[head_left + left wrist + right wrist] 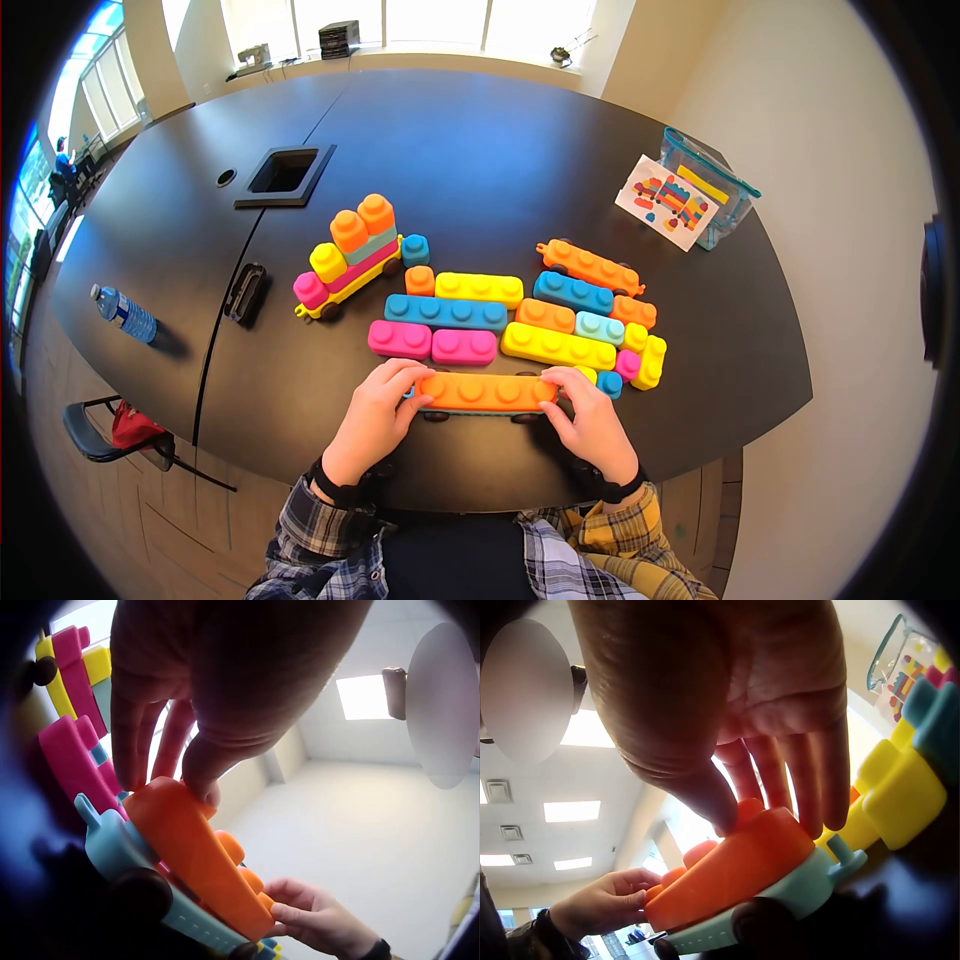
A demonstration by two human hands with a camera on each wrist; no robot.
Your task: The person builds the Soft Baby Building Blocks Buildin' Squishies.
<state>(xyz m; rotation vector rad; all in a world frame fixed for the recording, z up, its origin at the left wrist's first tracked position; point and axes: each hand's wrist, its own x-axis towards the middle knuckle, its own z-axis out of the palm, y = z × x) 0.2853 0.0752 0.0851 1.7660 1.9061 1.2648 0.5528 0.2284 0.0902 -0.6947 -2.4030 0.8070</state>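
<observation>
The left hand (375,408) and right hand (597,428) each pinch one end of a long orange block (487,393), thumbs on the near side, fingers on the far side. The block sits over a pale blue wheeled base (791,892) at the table's near edge. From the head view the block covers nearly all of that base; only a thin strip and its dark wheels show. Whether the two are fully pressed together is hard to tell: the left wrist view shows a narrow gap.

The block looks like smooth, matte plastic with rounded corners and a row of round studs, the end ones partly covered by fingers. The base has a small upright hook at its end. Behind the right hand, a small yellow block (586,375) is partly hidden. Two pink blocks (400,340) lie just beyond the left hand on the smooth black table (480,150). The wrist views crop both forearms.
</observation>
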